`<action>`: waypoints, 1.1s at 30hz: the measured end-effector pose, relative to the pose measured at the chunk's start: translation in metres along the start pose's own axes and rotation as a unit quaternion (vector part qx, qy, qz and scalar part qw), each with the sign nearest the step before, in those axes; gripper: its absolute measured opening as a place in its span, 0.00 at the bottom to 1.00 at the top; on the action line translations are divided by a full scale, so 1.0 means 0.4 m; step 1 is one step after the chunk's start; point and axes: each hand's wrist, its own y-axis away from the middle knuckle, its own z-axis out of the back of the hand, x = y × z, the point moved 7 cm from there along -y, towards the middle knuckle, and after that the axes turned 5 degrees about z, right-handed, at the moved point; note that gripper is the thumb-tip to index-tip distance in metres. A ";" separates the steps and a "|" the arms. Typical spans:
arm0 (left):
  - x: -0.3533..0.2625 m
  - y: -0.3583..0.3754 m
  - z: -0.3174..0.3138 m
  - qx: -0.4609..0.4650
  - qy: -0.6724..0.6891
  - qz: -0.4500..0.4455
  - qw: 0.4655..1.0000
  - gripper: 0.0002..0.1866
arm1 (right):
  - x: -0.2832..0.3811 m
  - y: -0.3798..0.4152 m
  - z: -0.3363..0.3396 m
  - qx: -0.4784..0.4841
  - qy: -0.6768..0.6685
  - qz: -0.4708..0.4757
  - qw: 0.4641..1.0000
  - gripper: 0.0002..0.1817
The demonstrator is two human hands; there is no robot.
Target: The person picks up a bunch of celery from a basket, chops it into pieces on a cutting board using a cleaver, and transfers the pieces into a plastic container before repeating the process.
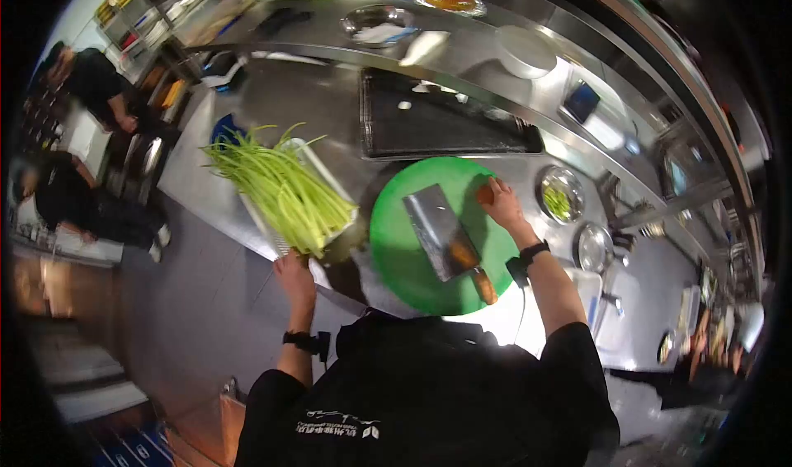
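A bunch of long green stalks [289, 191], resembling garlic shoots or chives, lies in a white tray [337, 188] on the left part of the steel counter. My left hand [294, 271] is closed at the tray's near end, fingers curled on its rim. On the round green cutting board [396, 211] a wide-bladed cleaver [437, 229] lies flat, its brown handle toward me. My right hand [505, 207] is over the board's right side, fingers bent down. A small reddish-brown patch shows at its fingertips; I cannot make out what it is.
Behind the board sits a black baking tray [445, 129]. A steel bowl [561, 195] with chopped greens stands at right, near another metal bowl [594, 247]. An overhead shelf [330, 52] crosses the back. Two people [99, 87] are at the far left.
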 end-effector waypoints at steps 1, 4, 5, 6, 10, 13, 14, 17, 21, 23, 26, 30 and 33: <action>-0.016 0.024 0.012 -0.011 0.016 0.007 1.000 0.18 | 0.013 -0.012 -0.023 0.023 0.013 0.044 0.999 0.43; -0.068 0.076 0.031 -0.060 0.064 0.019 0.996 0.19 | 0.008 -0.021 -0.026 0.028 -0.007 0.041 0.999 0.36; -0.072 0.090 0.029 -0.029 0.111 0.047 0.992 0.20 | 0.023 0.006 0.010 -0.005 0.043 0.025 0.999 0.30; -0.085 0.099 0.035 0.004 0.114 0.045 0.992 0.20 | -0.010 0.018 -0.002 -0.017 -0.001 0.029 0.999 0.31; -0.097 0.142 0.026 0.030 0.165 0.010 0.986 0.21 | -0.110 0.120 0.023 -0.042 -0.229 -0.066 0.970 0.15; -0.113 0.159 0.011 0.008 0.219 -0.024 0.975 0.18 | -0.380 0.193 -0.071 -0.117 -0.410 -0.223 0.876 0.16; -0.115 0.161 0.003 -0.008 0.215 -0.024 0.976 0.16 | -0.404 0.252 -0.072 -0.146 -0.485 -0.374 0.777 0.13; -0.138 0.146 -0.021 -0.036 0.203 -0.018 0.978 0.10 | -0.500 0.312 -0.147 -0.170 -0.631 -0.408 0.638 0.11; -0.210 0.067 -0.061 -0.031 0.192 -0.041 0.980 0.09 | -0.541 0.360 -0.191 -0.227 -0.720 -0.399 0.521 0.14; -0.242 0.027 -0.063 -0.053 0.221 -0.063 0.972 0.11 | -0.569 0.375 -0.220 -0.223 -0.729 -0.380 0.524 0.15; -0.258 -0.023 -0.096 -0.050 0.227 -0.056 0.971 0.11 | -0.542 0.433 -0.217 -0.227 -0.715 -0.368 0.549 0.21; -0.250 -0.070 -0.096 0.013 0.254 -0.048 0.966 0.12 | -0.256 0.494 -0.048 -0.134 -0.585 -0.285 0.747 0.24; -0.205 -0.110 -0.062 0.070 0.216 -0.063 0.972 0.15 | -0.126 0.538 -0.028 -0.078 -0.393 -0.164 0.902 0.30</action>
